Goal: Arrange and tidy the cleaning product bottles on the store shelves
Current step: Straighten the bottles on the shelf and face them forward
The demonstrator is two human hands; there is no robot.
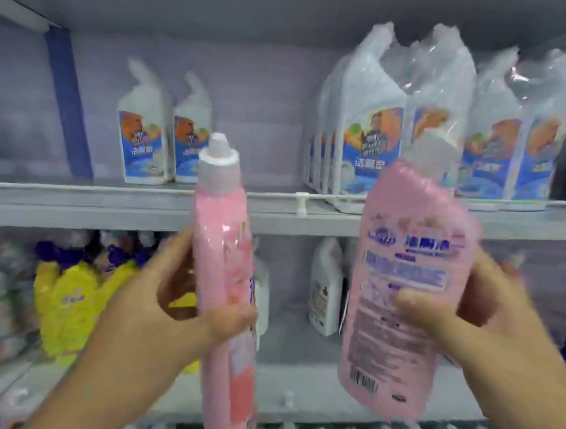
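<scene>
Left hand [182, 294] fingers curl round a narrow pink bottle [225, 260]; right hand [489, 316] fingers grip a wider pink bottle [403, 289]; shelf [108, 208] lies beyond both.

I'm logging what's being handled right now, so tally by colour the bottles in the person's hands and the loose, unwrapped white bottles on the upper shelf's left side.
Pink bottles, one in the left hand and one in the right hand: 2
White bottles, upper shelf left: 2
Total: 4
</scene>
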